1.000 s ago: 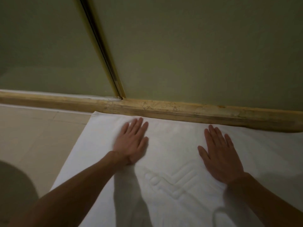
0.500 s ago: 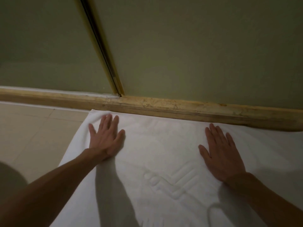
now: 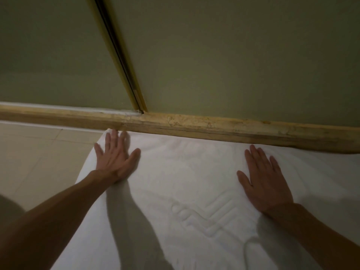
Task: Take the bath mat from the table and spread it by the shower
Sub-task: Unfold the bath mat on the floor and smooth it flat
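Beige tiled floor [image 3: 39,164] below a worn, yellowish curb [image 3: 214,127]

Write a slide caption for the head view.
Left hand and right hand press flat on the white bath mat beside the shower sill.

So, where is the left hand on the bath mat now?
In the head view, the left hand lies flat on the far left corner of the bath mat, fingertips almost at the wooden sill.

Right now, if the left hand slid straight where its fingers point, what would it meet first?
Probably the worn wooden sill beyond the white bath mat; the fingers of the left hand nearly touch it.
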Tool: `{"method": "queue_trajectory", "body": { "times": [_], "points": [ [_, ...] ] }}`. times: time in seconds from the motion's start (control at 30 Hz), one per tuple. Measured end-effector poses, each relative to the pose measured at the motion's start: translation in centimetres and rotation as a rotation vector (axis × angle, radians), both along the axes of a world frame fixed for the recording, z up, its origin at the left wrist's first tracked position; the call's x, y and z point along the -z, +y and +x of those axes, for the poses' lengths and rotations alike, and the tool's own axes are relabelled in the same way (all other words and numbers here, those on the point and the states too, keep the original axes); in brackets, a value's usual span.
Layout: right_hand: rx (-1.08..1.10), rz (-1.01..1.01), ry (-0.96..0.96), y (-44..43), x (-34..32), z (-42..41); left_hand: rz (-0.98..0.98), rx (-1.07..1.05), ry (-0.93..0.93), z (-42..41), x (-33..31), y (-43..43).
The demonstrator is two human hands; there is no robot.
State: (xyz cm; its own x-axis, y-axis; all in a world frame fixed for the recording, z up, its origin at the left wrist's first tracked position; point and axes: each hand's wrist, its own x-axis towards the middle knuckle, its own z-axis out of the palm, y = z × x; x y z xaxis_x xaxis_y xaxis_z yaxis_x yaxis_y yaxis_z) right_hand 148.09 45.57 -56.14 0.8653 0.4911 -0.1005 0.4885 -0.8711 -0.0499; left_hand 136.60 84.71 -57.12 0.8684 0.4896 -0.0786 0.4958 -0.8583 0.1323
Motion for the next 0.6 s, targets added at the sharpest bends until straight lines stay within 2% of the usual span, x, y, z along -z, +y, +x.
{"method": "queue_trajectory", "body": {
  "times": [0.23, 0.6],
  "points": [
    [0.003, -0.012, 0.003, -0.1, 0.2, 0.2, 0.026, 0.037, 0.102, -0.3, 0.2, 1.3],
    [0.001, -0.044, 0.011, -0.1, 0.3, 0.3, 0.034, 0.000, 0.129, -0.1, 0.0, 1.2]
  ]
}}
